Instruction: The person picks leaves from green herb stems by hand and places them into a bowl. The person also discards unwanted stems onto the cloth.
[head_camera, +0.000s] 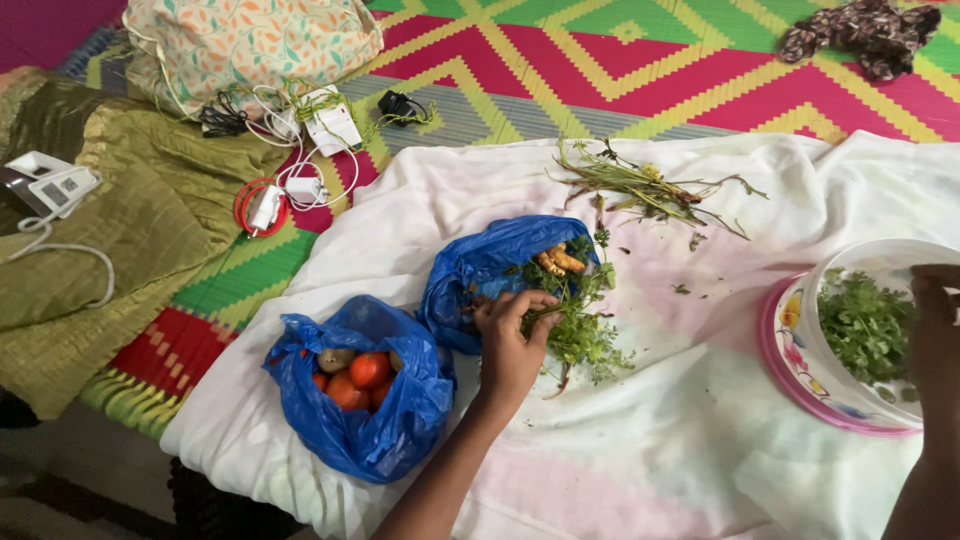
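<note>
Hands: left (510, 340) pinches green herb sprigs (580, 325); right (935, 320) loosely curled over white bowl (880, 262).

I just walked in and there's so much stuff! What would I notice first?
Probably the two blue plastic bags on the white cloth: the tomato bag nearest you, and the herb bag behind it. The left hand grips leafy green herbs spilling from that one. At the right edge, the right hand touches a white bowl of picked leaves.

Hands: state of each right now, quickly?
Left hand: closed on green herbs beside the blue bag.
Right hand: on the white bowl rim; grip unclear.
</note>
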